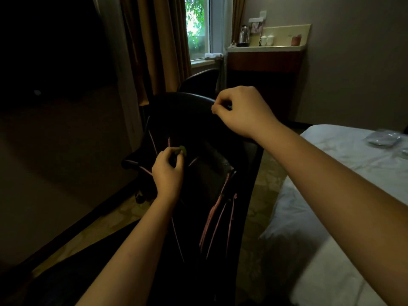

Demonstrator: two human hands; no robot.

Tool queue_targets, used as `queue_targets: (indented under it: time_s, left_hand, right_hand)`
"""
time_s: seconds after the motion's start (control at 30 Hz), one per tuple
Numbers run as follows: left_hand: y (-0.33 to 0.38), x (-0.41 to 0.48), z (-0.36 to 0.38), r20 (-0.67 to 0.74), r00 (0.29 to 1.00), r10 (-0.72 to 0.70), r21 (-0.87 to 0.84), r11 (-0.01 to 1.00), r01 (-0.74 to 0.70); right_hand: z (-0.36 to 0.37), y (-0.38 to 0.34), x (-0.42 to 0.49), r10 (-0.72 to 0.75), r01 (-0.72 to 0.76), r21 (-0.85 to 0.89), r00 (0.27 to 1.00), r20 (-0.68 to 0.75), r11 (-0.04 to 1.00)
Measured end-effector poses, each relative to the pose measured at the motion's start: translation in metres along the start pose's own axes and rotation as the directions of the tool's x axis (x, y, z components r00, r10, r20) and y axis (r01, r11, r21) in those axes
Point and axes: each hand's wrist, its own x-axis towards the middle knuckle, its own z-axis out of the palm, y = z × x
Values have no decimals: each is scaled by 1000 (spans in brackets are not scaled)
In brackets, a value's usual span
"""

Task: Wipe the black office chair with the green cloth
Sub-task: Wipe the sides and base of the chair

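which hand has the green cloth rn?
The left hand, low on the back of the black office chair, pinches the green cloth. The right hand grips the chair's top edge, no cloth in it.

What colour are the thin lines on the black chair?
Pink. The thin lines run down the black office chair, seen best in the head view.

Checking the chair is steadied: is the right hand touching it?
Touching: the head view shows the right hand gripping the chair by its top edge.

Dim, murky room, daylight only from the window (pixel 197 27); deep shadow left, wide-angle bending at edges.
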Motion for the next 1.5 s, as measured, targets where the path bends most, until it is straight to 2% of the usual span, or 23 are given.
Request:
queue_targets:
  time_s: [0.07, 0.17, 0.3, 0.4, 0.63, 0.73, 0.9, 1.0, 1.2, 1.33, 1.5]
  left_hand:
    - [9, -6, 1, -4, 1000, 8, -65, 998, -8]
    - [29, -13, 0, 8, 995, 95, -110, 989, -94]
    - [62, -21, -2, 79, 960, 269, -105, 960, -260]
    - [84, -34, 1, 116, 932, 344, -66, 939, -338]
    - [102, -77, -2, 114, 914, 390, -77, 920, -384]
    - [105, -94, -7, 119, 901, 417, -41, 909, -415]
    - [106, -113, -12, 144, 901, 409, 16, 909, -416]
    - [109, -116, -12, 132, 911, 390, 60, 915, -400]
    - [106, -122, -8, 73, 916, 395, 147, 904, -402]
    - [98, -128, -5, 55, 920, 388, 149, 908, -392]
    - [76, -143, -12, 103, 929, 354, 221, 903, -369]
  right_hand:
    - [0, -1, 0, 6, -6, 2, 1000, 9, 1000]
    - [-1, -2, -1, 11, -11, 4, 1000, 5, 1000]
    - [-2, -3, -2, 26, -26, -2, 1000, -6, 1000]
    - [-3, -4, -4, 34, -34, -1, 999, -9, 999]
    - [-6, -3, -15, 21, -21, -5, 999, -34, 1000]
    - [-8, -7, -20, 4, -5, -31, 1000, -19, 1000]
    - [-14, -15, -33, -47, 42, -78, 996, -72, 996]
    - [-17, -19, -38, -79, 79, -50, 997, -6, 996]
    - [-17, -16, -41, -53, 55, -30, 996, 67, 998]
    - [-19, -14, -43, -50, 53, -41, 996, 68, 998]
    - [-18, -15, -41, -56, 59, -65, 997, 46, 996]
